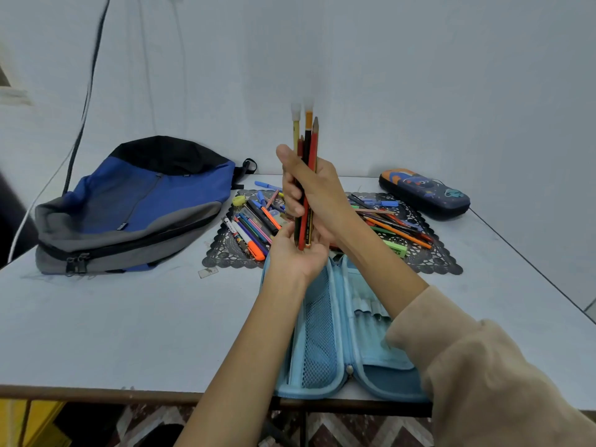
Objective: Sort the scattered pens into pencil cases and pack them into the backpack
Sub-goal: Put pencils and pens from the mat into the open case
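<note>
Blue case: open, pen loops unfilled.
Right grip: clasps pencil bundle; left grip props its ends.
Beyond case: pens unsorted, backpack unpacked.

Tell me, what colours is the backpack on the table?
The backpack is mostly blue, with a black top and grey bottom, seen in the head view.

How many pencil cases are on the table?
2: the open light blue case lies at the near edge under the arms; the closed dark printed case sits far right. None seems hidden.
</note>
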Available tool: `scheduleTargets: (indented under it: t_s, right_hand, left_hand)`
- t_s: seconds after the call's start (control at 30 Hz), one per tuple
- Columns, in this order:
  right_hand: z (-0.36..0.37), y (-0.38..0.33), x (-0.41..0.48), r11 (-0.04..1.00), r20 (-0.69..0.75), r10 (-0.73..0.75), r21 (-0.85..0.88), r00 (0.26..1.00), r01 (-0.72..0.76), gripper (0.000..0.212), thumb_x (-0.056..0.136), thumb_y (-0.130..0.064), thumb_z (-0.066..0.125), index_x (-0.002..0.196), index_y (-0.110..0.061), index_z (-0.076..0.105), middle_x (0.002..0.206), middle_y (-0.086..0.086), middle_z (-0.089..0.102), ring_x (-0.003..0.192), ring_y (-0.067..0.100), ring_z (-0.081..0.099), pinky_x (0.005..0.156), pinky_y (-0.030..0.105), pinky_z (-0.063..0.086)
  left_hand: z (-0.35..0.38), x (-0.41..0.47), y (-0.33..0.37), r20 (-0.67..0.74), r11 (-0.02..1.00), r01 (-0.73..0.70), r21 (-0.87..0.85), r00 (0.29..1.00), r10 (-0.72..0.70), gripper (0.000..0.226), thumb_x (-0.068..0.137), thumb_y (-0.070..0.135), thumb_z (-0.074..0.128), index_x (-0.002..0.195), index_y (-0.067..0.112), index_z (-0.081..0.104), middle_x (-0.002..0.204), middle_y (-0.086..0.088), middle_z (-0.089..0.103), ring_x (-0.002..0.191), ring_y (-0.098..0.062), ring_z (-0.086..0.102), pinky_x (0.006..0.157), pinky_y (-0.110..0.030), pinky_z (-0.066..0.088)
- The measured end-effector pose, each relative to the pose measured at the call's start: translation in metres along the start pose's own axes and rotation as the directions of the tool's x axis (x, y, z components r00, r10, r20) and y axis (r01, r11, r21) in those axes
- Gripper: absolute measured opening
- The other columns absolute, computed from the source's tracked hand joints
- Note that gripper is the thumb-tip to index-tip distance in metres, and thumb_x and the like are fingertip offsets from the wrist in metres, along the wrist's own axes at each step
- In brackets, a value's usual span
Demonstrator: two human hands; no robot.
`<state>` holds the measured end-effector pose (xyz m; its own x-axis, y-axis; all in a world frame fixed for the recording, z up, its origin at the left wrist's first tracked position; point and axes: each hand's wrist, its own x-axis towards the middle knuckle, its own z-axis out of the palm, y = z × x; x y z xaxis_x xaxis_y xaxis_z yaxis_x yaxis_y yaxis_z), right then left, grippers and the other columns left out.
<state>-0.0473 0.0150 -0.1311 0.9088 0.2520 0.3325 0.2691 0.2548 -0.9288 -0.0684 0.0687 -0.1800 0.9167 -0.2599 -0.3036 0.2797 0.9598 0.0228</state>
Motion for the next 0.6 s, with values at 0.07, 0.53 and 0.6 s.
scheduleTargets:
  t_s: [0.07,0.53,0.6]
  right_hand:
    - [-0.001,0.000,0.001,1.000,-0.017,0.001,0.029,1.000,-0.001,0.046,0.094,-0.034,0.061,0.059,-0.014,0.039,0.047,0.000,0.035,0.033,0.013,0.031,0.038,0.022,0.027]
    - [-0.002,-0.004,0.003,0.998,0.017,-0.024,0.054,1.000,0.023,0.037,0.094,-0.023,0.063,0.064,-0.017,0.041,0.049,0.001,0.035,0.035,0.015,0.032,0.039,0.023,0.030]
    - [-0.006,-0.005,0.004,0.989,-0.038,-0.023,0.143,0.999,0.028,0.038,0.095,-0.023,0.061,0.066,-0.017,0.037,0.048,0.000,0.033,0.034,0.014,0.030,0.038,0.022,0.029]
  left_hand:
    - [-0.001,0.001,0.001,0.007,1.000,-0.006,0.008,1.000,0.006,0.035,0.103,0.018,0.037,0.084,0.001,0.060,0.061,-0.015,0.066,0.066,-0.021,0.064,0.044,-0.028,0.056]
    - [-0.003,-0.002,0.005,0.077,0.990,-0.013,0.144,0.997,0.002,0.036,0.102,0.019,0.036,0.089,0.000,0.063,0.074,-0.016,0.068,0.067,-0.025,0.067,0.054,-0.031,0.057]
    - [-0.005,-0.002,0.020,0.117,0.952,-0.072,0.297,0.992,0.038,0.032,0.100,0.021,0.037,0.096,0.004,0.064,0.087,-0.014,0.070,0.079,-0.025,0.066,0.076,-0.039,0.055]
